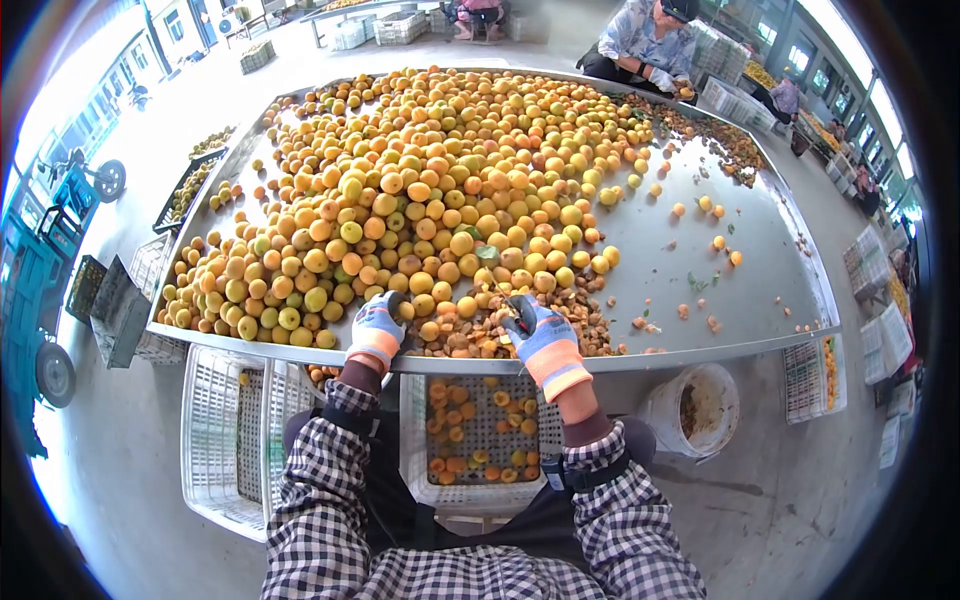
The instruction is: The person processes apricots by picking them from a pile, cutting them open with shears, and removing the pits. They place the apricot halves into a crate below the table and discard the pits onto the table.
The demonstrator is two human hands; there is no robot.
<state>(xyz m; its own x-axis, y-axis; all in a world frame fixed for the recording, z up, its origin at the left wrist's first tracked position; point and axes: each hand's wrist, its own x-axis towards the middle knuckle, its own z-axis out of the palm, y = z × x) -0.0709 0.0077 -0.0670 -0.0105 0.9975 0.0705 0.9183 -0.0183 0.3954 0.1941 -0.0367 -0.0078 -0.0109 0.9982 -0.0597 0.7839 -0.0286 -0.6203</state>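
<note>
A wide metal table [700, 265] carries a large heap of apricots [400, 190], whole and yellow-orange. Both my hands wear blue and orange gloves with dark fingers. My left hand [379, 326] is curled at the front edge of the heap, beside whole fruit; what its fingers close on is hidden. Over a brown pile of pits and scraps [580, 318] is my right hand [542, 338], its fingers bent together. A thin shape shows by its fingertips, too small to name. Below the table edge, a white crate [412, 430] at my knees holds apricot halves [500, 412].
A white plastic crate [222, 430] stands at lower left, and a white bucket [715, 400] with scraps inside sits at lower right. Across the table, a co-worker [645, 45] in gloves handles fruit near another scrap pile [725, 145]. More crates [868, 262] line the right side.
</note>
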